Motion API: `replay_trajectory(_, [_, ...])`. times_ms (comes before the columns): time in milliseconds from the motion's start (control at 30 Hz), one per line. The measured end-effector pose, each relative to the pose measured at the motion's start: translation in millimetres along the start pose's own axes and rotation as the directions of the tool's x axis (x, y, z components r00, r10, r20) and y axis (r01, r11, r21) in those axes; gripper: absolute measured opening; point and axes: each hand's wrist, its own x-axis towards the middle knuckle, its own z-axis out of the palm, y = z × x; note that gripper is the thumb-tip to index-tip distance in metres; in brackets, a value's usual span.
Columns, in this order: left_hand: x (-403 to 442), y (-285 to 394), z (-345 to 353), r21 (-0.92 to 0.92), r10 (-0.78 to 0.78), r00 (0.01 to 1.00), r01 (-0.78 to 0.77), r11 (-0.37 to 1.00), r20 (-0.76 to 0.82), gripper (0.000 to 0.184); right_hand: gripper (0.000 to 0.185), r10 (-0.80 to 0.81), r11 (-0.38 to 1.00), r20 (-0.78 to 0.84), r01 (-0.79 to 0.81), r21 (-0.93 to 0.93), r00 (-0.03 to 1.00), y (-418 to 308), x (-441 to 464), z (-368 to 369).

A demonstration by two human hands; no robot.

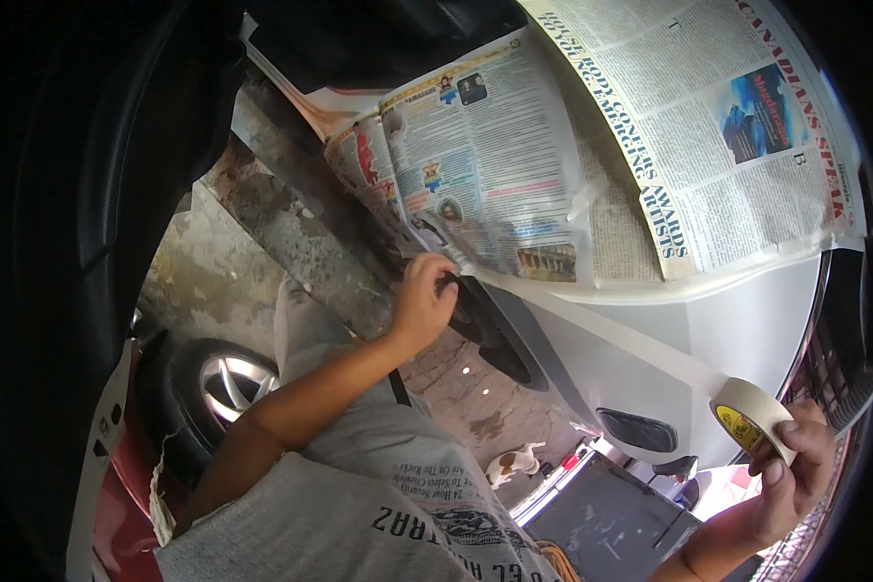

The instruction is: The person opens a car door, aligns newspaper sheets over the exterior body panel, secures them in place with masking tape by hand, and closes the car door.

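Head view. Your left hand [425,308] was at the near lower corner of the newspaper, fingers bent over and grouped close, tips at the panel's edge; what exactly they pinched or pressed, could not tell. Your right hand [795,490] was set well apart from it, thumb and fingers clamped about a cream-coloured roll of masking tape [759,412] with a yellow label inside its core. From the roll, a pale, flat strip of paper tape [630,339] ran taut back toward your left hand, passing over a smooth silver-grey curved car panel [737,335] that lay between both hands.

Ahead of your left hand: a printed newspaper sheet with coloured columns and small pictures [495,165], draped on the bodywork. Beyond your right hand: a second newspaper sheet with blue and red headlines [679,126], overlapping toward the first. A pale tape band [650,289] followed their lower edges, on the side nearer your hands.

Just left of the right hand, a dark rounded-oval fitting [638,431] was set in the panel. Between your hands and lower down, a white-and-brown dog [516,466] was on the floor. Left of your left hand, below the forearm's line: a black tyre on a silver spoked wheel [228,386]. Your grey printed T-shirt [359,495] filled the ground below both hands. Stained concrete floor [199,252] showed out past the left hand.
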Motion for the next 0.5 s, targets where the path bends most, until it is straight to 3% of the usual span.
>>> replay_trajectory(67, [-7, 14, -8, 0.029, 0.181, 0.976, -0.186, 0.982, 0.119, 0.039, 0.032, -0.008, 1.0, -0.003, 0.008, -0.028, 1.0, 1, 3, -2])
replay_trajectory(100, [-8, 14, -6, -0.039, 0.203, 0.967, -0.2, 0.979, 0.152, 0.049, 0.032, -0.01, 0.999, 0.004, 0.01, -0.034, 1.0, 2, 6, -3])
replay_trajectory(200, [-5, 10, -2, 0.006, 0.274, 0.947, -0.279, 0.96, 0.167, 0.054, 0.032, 0.041, 0.998, -0.024, -0.042, -0.055, 0.999, -2, 13, -2])
replay_trajectory(267, [-3, 5, -2, 0.017, 0.286, 0.939, -0.295, 0.955, 0.193, 0.053, 0.031, 0.143, 0.985, -0.132, -0.154, -0.077, 0.981, -8, 14, 4])
replay_trajectory(500, [-1, -5, -2, -0.007, 0.272, 0.939, -0.277, 0.961, 0.212, 0.058, 0.032, 0.121, 0.98, -0.142, -0.141, -0.142, 0.982, -9, 29, 8])
